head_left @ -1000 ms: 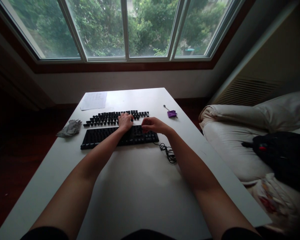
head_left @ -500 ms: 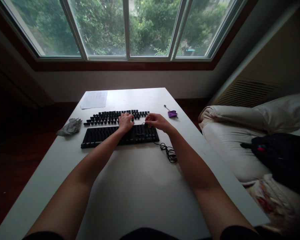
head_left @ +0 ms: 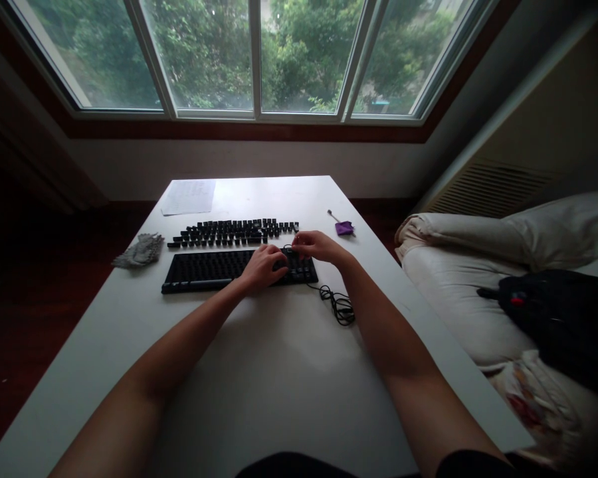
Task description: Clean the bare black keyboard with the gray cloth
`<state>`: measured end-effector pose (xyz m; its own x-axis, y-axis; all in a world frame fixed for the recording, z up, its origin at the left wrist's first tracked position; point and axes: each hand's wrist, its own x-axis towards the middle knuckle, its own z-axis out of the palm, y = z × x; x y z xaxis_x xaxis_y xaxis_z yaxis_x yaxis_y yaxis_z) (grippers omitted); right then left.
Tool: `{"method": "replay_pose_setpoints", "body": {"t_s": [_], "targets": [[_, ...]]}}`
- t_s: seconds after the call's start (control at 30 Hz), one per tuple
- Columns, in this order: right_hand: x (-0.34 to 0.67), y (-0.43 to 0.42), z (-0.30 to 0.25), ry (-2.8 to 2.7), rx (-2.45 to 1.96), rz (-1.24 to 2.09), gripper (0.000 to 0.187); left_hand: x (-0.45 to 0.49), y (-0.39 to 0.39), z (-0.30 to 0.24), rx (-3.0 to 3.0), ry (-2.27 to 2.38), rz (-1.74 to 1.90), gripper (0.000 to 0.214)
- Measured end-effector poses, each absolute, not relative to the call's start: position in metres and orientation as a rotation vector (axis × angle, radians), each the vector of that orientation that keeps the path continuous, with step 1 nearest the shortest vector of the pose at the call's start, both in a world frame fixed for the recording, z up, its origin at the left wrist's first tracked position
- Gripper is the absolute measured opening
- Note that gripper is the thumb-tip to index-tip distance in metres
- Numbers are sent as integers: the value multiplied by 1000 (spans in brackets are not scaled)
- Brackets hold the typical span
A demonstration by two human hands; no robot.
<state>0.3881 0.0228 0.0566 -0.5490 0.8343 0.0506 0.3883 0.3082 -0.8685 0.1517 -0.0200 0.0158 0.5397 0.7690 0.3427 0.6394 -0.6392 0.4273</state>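
A black keyboard (head_left: pixel 206 269) lies across the white table (head_left: pixel 274 372), with rows of loose black keycaps (head_left: pixel 219 232) laid out just behind it. My left hand (head_left: pixel 265 267) rests curled on the keyboard's right part, fingers bent and pressed down. My right hand (head_left: pixel 317 244) hovers over the keyboard's far right end, fingers pinched together on something too small to make out. The keyboard's black cable (head_left: pixel 337 305) lies coiled to the right.
A purple tool (head_left: pixel 343 227) lies right of the keycaps. A grey cloth (head_left: pixel 139 251) sits at the left edge, a paper sheet (head_left: pixel 189 196) at the far left corner. A white sofa (head_left: pixel 478 285) with a black bag (head_left: pixel 563 318) stands to the right.
My left hand has come back from the loose keycaps onto the keyboard's right part. My right hand shifted slightly right and farther, toward the keyboard's far right end.
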Motion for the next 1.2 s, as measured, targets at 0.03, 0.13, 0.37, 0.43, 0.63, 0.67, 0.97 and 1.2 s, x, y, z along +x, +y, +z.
{"method": "replay_pose_setpoints", "body": {"t_s": [0.03, 0.13, 0.37, 0.43, 0.63, 0.67, 0.97, 1.2], "targets": [[387, 21, 57, -2109, -1073, 1172, 26, 153, -24, 15, 2536, 1162, 736, 18], [384, 16, 60, -2176, -1051, 1113, 24, 154, -32, 12, 2565, 1149, 715, 20], [389, -4, 68, -2269, -1027, 947, 19, 153, -34, 8, 2548, 1182, 718, 20], [395, -10, 62, -2183, -1046, 951, 23, 153, -33, 7, 2526, 1177, 744, 18], [413, -24, 29, -1769, -1056, 1142, 37, 151, -31, 2, 2505, 1162, 793, 18], [415, -25, 24, -1713, -1052, 1153, 39, 151, -31, 3, 2510, 1166, 795, 18], [412, -34, 18, -1512, -1007, 1181, 41, 159, -39, 10, 2482, 1193, 833, 28], [399, -40, 19, -1499, -964, 1205, 40, 161, -42, 8, 2463, 1193, 884, 23]]}}
